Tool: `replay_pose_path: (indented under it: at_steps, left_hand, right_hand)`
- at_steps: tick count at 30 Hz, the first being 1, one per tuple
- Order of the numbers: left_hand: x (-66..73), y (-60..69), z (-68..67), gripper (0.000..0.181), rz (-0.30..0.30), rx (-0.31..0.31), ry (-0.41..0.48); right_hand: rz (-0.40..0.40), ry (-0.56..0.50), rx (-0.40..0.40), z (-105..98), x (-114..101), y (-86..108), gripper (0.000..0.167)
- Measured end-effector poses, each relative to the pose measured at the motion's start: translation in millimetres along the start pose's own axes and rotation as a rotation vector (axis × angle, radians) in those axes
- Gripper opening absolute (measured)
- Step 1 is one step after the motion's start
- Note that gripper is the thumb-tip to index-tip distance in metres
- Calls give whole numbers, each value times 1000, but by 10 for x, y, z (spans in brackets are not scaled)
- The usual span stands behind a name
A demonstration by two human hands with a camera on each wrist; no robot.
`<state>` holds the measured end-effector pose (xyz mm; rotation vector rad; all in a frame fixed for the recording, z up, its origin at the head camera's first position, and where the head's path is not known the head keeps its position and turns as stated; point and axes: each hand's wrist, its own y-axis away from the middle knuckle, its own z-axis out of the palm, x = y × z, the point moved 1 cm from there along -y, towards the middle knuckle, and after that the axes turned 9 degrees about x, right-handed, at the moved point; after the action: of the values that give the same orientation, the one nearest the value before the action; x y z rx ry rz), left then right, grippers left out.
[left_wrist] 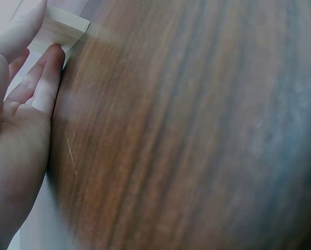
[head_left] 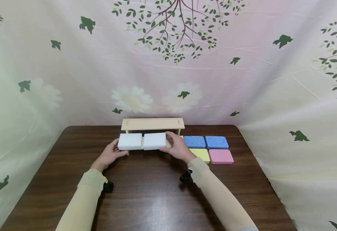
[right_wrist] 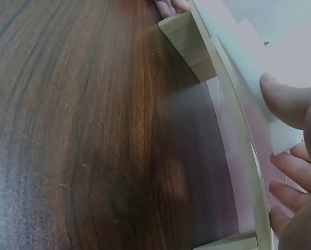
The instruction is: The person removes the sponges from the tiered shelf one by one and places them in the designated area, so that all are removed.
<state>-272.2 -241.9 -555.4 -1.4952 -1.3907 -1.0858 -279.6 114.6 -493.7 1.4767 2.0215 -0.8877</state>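
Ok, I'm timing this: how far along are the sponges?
Looks done: left white sponge and right white sponge lie side by side on the wooden rack.
In hand: left hand and right hand are at their outer ends, perhaps straightening them.
Possibly left: two blue sponges, a yellow sponge and a pink sponge, on the table.

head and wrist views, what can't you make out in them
- Head: yellow sponge's left end, behind the right hand.
- Head: much of the wooden shelf's lower board, behind the white blocks.
- Left wrist: part of the left hand, cut off by the left edge.
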Motion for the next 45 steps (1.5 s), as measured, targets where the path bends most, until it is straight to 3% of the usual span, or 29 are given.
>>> replay_pose_path:
  at_steps: [27, 45]
  left_hand:
    - [11, 27, -1, 86, 1, 0, -15]
    - [36, 23, -11, 90, 5, -9, 42]
  right_hand:
    - [-16, -99, 2, -213, 144, 312, 83]
    - [-7, -79, 26, -361, 190, 468, 79]
